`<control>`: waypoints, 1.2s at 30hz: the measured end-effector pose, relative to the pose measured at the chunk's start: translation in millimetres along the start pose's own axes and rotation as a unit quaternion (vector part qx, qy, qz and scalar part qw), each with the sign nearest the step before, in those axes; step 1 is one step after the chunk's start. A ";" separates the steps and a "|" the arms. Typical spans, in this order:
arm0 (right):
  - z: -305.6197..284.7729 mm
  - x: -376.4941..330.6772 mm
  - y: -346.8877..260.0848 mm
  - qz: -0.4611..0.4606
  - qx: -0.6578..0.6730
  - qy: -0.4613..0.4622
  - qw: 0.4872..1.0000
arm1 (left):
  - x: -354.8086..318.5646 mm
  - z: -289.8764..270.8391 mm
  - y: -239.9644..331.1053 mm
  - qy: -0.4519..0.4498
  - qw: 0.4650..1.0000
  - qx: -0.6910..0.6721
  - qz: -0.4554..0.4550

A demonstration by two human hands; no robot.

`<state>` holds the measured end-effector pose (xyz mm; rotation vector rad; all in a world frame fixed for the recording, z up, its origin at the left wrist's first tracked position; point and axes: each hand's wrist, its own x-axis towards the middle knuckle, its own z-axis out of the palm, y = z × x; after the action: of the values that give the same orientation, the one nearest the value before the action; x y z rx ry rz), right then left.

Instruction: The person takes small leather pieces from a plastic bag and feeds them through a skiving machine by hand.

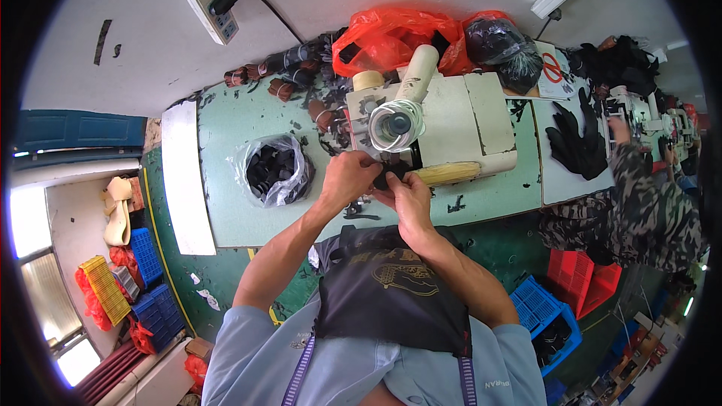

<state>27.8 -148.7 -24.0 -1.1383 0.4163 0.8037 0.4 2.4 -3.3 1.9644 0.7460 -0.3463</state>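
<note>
My left hand (350, 177) and my right hand (410, 200) meet at the working end of a cream sewing machine (470, 116). Between their closed fingers is a small black fabric piece (392, 174), held from both sides. Its exact shape is partly hidden by the fingers. A white coiled tube or cord (392, 125) sits on top of the machine, just beyond my hands. To the left of my left hand, a clear plastic bag (302, 180) stands full of small black pieces (271, 168).
Bundled dark pieces (280, 89) lie along the table's back edge. Behind the machine sits a red plastic bag (368, 26). Black gloves (577, 139) rest at right, near a co-worker in a camouflage sleeve (639, 180). A blue crate (535, 308) and red crate (583, 282) stand on the floor.
</note>
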 end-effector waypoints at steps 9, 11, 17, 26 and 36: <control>5.8 -6.7 -9.6 -0.030 0.009 -0.007 0.999 | -1.6 2.5 -6.9 -0.006 0.997 -0.072 0.015; 5.2 -5.2 -8.0 -0.031 -0.005 -0.010 0.999 | 0.5 0.2 -8.1 -0.012 0.998 -0.062 0.009; 1.3 0.0 -6.3 -0.050 -0.036 -0.003 0.998 | 3.2 8.9 0.7 0.028 0.999 0.029 0.019; -2.2 1.6 0.6 -0.077 -0.066 0.001 0.995 | -0.1 5.1 -16.5 -0.009 0.998 -0.059 0.016; -4.6 5.1 -1.4 -0.059 -0.077 0.016 0.995 | 0.7 4.8 -1.0 0.012 1.000 -0.015 0.003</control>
<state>32.6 -151.4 -28.3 -1.3076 0.3151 0.7245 0.6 -1.2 -6.7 1.9440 0.7571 -0.3073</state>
